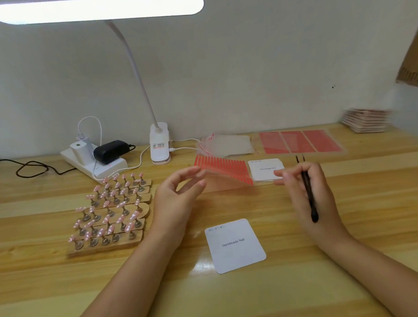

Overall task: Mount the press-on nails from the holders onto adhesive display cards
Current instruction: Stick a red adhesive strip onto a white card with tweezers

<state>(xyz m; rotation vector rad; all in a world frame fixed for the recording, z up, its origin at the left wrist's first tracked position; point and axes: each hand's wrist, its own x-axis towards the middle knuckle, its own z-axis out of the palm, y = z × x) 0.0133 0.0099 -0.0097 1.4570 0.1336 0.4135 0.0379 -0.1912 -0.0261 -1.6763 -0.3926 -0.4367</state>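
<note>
One white card [235, 245] lies nearest on the table [360, 221]. Left hand [178, 199] pinches a red-striped sheet [222, 168]; right hand [307, 195] grips black tweezers [309, 195]. Six wooden holders [111, 215] carry pink nails [121, 204].

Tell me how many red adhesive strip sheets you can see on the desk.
2. One striped sheet is held up between both hands, the left hand pinching its edge. A second sheet lies flat at the back right. Others may be hidden.
</note>
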